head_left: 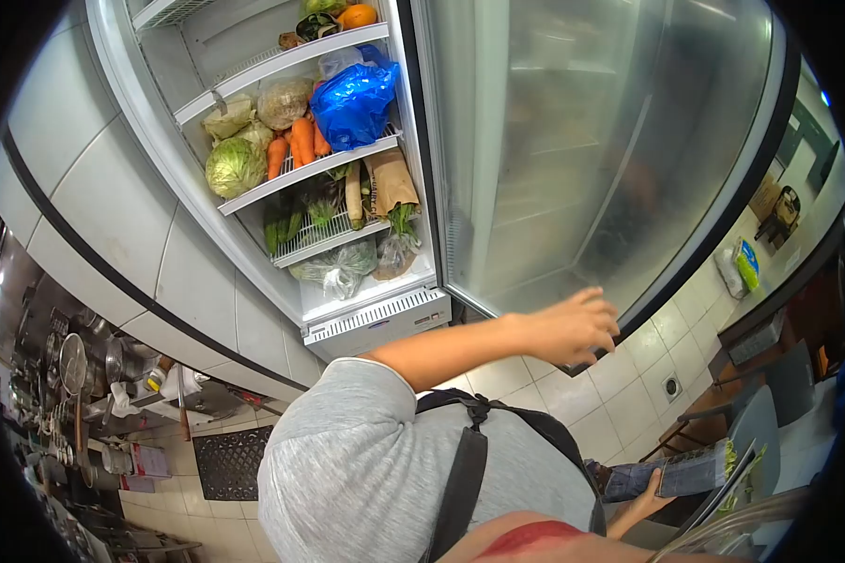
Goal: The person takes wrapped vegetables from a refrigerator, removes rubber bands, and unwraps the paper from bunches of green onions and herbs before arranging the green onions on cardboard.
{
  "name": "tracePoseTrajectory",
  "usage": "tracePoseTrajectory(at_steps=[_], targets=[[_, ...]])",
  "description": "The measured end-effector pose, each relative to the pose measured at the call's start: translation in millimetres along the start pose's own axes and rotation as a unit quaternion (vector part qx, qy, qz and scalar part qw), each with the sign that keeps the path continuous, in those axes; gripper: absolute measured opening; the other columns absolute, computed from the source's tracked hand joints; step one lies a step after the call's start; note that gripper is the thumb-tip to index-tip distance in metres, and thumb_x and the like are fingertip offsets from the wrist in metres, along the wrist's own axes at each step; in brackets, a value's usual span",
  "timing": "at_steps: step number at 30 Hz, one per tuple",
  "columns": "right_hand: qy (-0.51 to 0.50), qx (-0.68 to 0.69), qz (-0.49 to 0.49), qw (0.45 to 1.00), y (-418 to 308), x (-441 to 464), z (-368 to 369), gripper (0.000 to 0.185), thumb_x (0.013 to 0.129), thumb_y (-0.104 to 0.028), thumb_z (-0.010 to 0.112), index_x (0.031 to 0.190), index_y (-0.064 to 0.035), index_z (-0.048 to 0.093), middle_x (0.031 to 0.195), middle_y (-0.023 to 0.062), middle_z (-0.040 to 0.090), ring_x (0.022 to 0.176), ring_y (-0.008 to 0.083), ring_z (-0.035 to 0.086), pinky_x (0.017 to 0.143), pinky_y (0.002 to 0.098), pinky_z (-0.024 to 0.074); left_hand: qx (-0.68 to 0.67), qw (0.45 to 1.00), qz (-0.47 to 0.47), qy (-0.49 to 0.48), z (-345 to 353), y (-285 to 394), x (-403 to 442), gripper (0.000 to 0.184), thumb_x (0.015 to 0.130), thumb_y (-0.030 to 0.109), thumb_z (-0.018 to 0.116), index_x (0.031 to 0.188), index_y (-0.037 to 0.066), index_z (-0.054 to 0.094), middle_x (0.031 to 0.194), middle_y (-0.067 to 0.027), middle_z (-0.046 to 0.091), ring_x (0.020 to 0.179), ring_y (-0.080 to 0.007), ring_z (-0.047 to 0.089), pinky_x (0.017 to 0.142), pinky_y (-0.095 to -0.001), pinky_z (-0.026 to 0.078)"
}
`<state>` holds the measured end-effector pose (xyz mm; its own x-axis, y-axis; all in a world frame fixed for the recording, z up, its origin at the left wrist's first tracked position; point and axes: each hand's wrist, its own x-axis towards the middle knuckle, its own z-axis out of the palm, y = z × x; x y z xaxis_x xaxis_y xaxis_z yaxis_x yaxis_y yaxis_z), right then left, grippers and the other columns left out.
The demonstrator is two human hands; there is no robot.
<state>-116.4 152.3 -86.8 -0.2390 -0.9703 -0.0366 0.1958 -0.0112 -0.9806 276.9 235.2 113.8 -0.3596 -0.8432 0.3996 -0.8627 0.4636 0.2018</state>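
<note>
My left arm stretches across in front of the open glass fridge door. My left hand is by the door's lower edge, fingers apart and holding nothing; whether it touches the door I cannot tell. At the lower right, my right hand is wrapped around a long bundle of greens in grey-blue wrapping, with green stalks showing at one end. Inside the fridge are a cabbage, carrots, a blue plastic bag, a brown paper bag and bagged greens.
A grey chair stands close to the right hand. Utensils and pans hang at the left, above a black floor mat. A floor drain and a green-and-white package lie at the right.
</note>
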Motion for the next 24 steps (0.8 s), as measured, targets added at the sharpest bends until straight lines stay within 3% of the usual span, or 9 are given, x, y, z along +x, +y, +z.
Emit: tracePoseTrajectory(at_steps=[3, 6, 10, 13, 15, 17, 18, 21, 24], targets=[[-0.015, -0.007, -0.031, 0.999, 19, 15, 4, 0.061, 0.089, -0.005, 0.074, 0.141, -0.0003, 0.042, 0.139, 0.0152, 0.052, 0.12, 0.0258, 0.054, 0.106, 0.0394, 0.0417, -0.01, 0.998, -0.022, 0.058, -69, -27, -16, 0.026, 0.083, 0.019, 0.076, 0.108, 0.013, 0.073, 0.119, -0.0077, 0.067, 0.125, -0.0297, 0.055, 0.111, -0.0495, 0.036], [-0.017, -0.028, -0.049, 0.998, 29, 29, 6, 0.064, 0.088, -0.007, 0.076, 0.141, -0.0001, 0.042, 0.139, 0.0158, 0.053, 0.12, 0.0253, 0.053, 0.106, 0.0396, 0.0414, 0.116, 0.969, -0.118, 0.186, -172, -51, -49, 0.022, 0.084, 0.014, 0.075, 0.106, 0.013, 0.073, 0.11, -0.0065, 0.071, 0.113, -0.027, 0.062, 0.1, -0.0423, 0.045], [0.081, -0.059, -0.042, 0.994, 38, 36, 22, 0.068, 0.088, -0.015, 0.078, 0.144, -0.0006, 0.042, 0.141, 0.0154, 0.053, 0.122, 0.0253, 0.054, 0.109, 0.0394, 0.04, 0.341, 0.859, -0.184, 0.335, -312, -78, -116, 0.016, 0.086, 0.009, 0.072, 0.102, 0.009, 0.075, 0.1, -0.0092, 0.074, 0.097, -0.0262, 0.068, 0.082, -0.0354, 0.053], [0.148, -0.063, -0.061, 0.985, 32, 28, 47, 0.07, 0.087, -0.019, 0.078, 0.144, -0.0002, 0.043, 0.142, 0.0157, 0.053, 0.123, 0.0273, 0.053, 0.11, 0.0409, 0.0389, 0.438, 0.769, -0.27, 0.379, -412, -123, -170, 0.02, 0.09, 0.008, 0.065, 0.106, 0.013, 0.076, 0.101, -0.0096, 0.076, 0.092, -0.0215, 0.071, 0.082, -0.0344, 0.055], [0.149, -0.054, -0.102, 0.982, 14, 13, 71, 0.071, 0.086, -0.02, 0.079, 0.144, 0.0004, 0.043, 0.143, 0.0165, 0.052, 0.124, 0.0289, 0.052, 0.111, 0.0424, 0.0378, 0.419, 0.747, -0.311, 0.412, -483, -161, -200, 0.032, 0.088, 0.002, 0.057, 0.11, 0.016, 0.075, 0.106, -0.0058, 0.076, 0.095, -0.0195, 0.072, 0.083, -0.0336, 0.056], [0.145, -0.045, -0.141, 0.978, -7, -6, 90, 0.072, 0.085, -0.021, 0.079, 0.144, 0.0011, 0.044, 0.143, 0.0174, 0.051, 0.126, 0.0305, 0.051, 0.112, 0.0439, 0.0368, 0.455, 0.681, -0.426, 0.383, -546, -195, -218, 0.043, 0.085, 0.01, 0.049, 0.12, 0.021, 0.07, 0.118, -0.0078, 0.072, 0.11, -0.0261, 0.068, 0.095, -0.0384, 0.053], [0.143, -0.038, -0.158, 0.976, -17, -17, 98, 0.073, 0.085, -0.021, 0.08, 0.144, 0.0014, 0.044, 0.144, 0.0178, 0.051, 0.126, 0.0313, 0.051, 0.112, 0.0447, 0.0363, 0.453, 0.667, -0.469, 0.36, -573, -215, -225, 0.044, 0.084, 0.016, 0.053, 0.126, 0.021, 0.066, 0.122, -0.0128, 0.07, 0.115, -0.0348, 0.064, 0.098, -0.0457, 0.05], [0.129, -0.017, -0.201, 0.971, -47, -51, 118, 0.075, 0.083, -0.022, 0.081, 0.144, 0.0024, 0.044, 0.145, 0.019, 0.05, 0.128, 0.0338, 0.05, 0.113, 0.047, 0.0348, 0.43, 0.657, -0.574, 0.233, -643, -303, -253, 0.051, 0.089, 0.025, 0.054, 0.139, 0.019, 0.058, 0.134, -0.018, 0.063, 0.125, -0.0335, 0.06, 0.104, -0.0442, 0.047], [0.105, 0.001, -0.226, 0.968, -70, -77, 129, 0.077, 0.082, -0.024, 0.081, 0.143, 0.0034, 0.044, 0.146, 0.0202, 0.048, 0.13, 0.0362, 0.048, 0.114, 0.0492, 0.0332, 0.34, 0.684, -0.637, 0.103, -678, -375, -279, 0.052, 0.094, 0.036, 0.056, 0.143, 0.018, 0.055, 0.136, -0.0158, 0.062, 0.118, -0.0341, 0.063, 0.099, -0.0487, 0.05]])
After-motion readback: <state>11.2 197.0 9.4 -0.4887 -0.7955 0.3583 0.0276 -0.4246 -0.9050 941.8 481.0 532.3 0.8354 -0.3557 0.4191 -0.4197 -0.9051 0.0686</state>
